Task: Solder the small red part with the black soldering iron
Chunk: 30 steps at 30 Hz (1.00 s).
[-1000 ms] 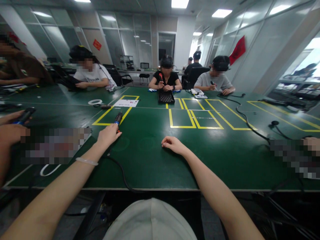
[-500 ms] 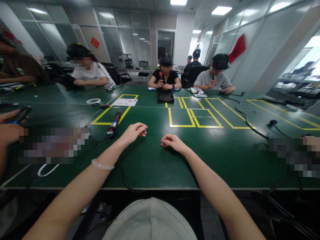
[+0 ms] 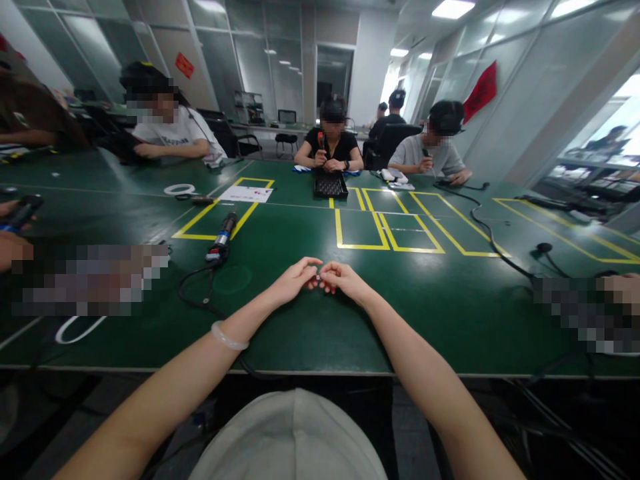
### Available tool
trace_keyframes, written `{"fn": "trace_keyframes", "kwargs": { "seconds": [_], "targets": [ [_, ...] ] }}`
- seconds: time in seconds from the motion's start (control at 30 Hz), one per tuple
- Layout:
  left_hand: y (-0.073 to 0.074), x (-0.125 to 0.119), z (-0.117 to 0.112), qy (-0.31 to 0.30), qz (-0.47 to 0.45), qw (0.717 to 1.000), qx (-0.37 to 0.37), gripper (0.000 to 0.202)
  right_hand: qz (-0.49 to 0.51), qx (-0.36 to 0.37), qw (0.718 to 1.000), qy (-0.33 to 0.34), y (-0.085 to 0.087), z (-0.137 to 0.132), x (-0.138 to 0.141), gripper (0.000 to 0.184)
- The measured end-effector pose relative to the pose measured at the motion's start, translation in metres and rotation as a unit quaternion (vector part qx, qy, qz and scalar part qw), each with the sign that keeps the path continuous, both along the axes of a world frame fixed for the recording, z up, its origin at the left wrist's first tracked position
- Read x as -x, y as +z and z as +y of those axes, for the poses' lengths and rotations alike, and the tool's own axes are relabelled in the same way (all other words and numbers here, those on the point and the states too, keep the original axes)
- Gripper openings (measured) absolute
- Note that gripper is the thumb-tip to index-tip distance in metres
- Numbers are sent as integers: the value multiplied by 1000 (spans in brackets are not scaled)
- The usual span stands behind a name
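Just above the green table (image 3: 310, 333), my left hand (image 3: 296, 280) and my right hand (image 3: 344, 280) meet fingertip to fingertip. Both have their fingers curled in a pinch. A tiny pale spot shows between the fingertips, too small to name. A clear bangle (image 3: 230, 337) circles my left wrist. Left of my left hand lies an electric screwdriver (image 3: 221, 239), its bit pointing away from me and its black cable (image 3: 187, 293) looping back toward the table edge.
Yellow tape rectangles (image 3: 363, 247) mark the table. Beyond the screwdriver lie a white paper sheet (image 3: 246, 194) and a white ring-shaped coil (image 3: 179, 190). A person opposite has a black tray (image 3: 330, 185) in front of them. A black cable (image 3: 487, 239) runs along the right.
My left hand has moved right and slightly toward me, so its fingertips now meet those of my right hand. The view has tilted and shifted a little.
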<state>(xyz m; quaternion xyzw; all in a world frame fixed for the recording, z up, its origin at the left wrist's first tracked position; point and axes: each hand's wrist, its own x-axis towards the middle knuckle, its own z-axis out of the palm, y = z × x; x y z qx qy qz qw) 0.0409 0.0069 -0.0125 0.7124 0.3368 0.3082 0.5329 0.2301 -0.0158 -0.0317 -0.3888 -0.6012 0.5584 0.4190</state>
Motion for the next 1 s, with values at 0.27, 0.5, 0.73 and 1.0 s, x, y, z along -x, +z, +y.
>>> {"fn": "trace_keyframes", "kwargs": {
  "seconds": [0.27,0.5,0.73,1.0],
  "targets": [
    [-6,2,5,14,12,999,32,38,-6,-46,999,-28,-2,3,-1,35],
    [-1,7,0,31,61,990,-120,26,-23,-39,998,-41,-5,4,-1,35],
    [4,9,-3,2,118,979,-166,29,-55,-59,996,-37,-8,6,-2,29],
    [24,90,24,155,320,886,-297,41,-70,-69,993,-64,-11,7,-4,23]
  ]
}}
